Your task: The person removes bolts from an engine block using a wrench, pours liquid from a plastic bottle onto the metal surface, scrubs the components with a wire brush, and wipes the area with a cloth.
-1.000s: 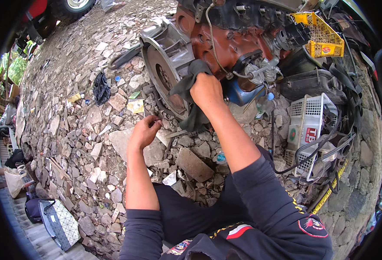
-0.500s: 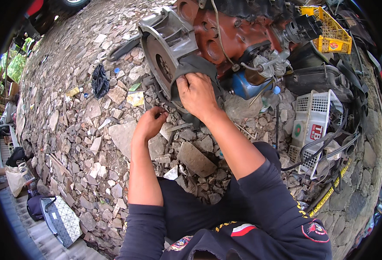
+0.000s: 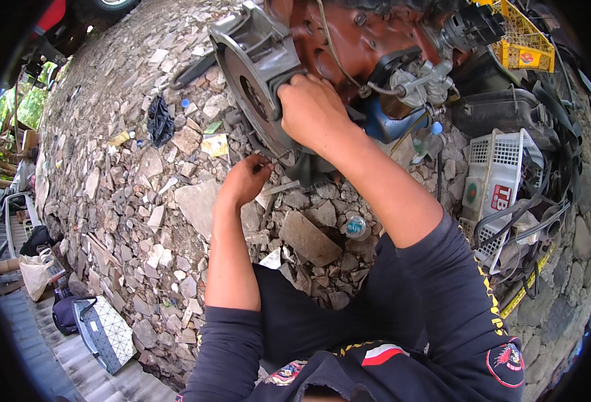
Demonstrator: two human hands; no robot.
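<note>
A red-brown engine (image 3: 339, 50) lies on the rubble, with a grey metal bell housing (image 3: 258, 47) around a round flywheel (image 3: 234, 75) at its left end. My right hand (image 3: 315, 110) presses a dark grey cloth (image 3: 315, 169) against the housing's side, with its fingers bent over the edge. Part of the cloth hangs below that hand. My left hand (image 3: 245, 179) is closed beside the housing's lower rim, fingers curled together; whatever they hold, if anything, cannot be made out. To the right of my right hand sits a blue oil filter (image 3: 390, 120) under the engine.
Broken stone and tile (image 3: 168, 221) cover the ground. A clear plastic cup (image 3: 356, 228) lies before my knees. On the right are a white crate (image 3: 480, 177), a black case (image 3: 503, 110), hoses and a yellow crate (image 3: 527, 41). A black plastic bag (image 3: 159, 120) lies left.
My right hand has moved up and along the housing's side with the cloth. My left hand stays near the lower rim. The plastic cup is now uncovered as my right leg shifted.
</note>
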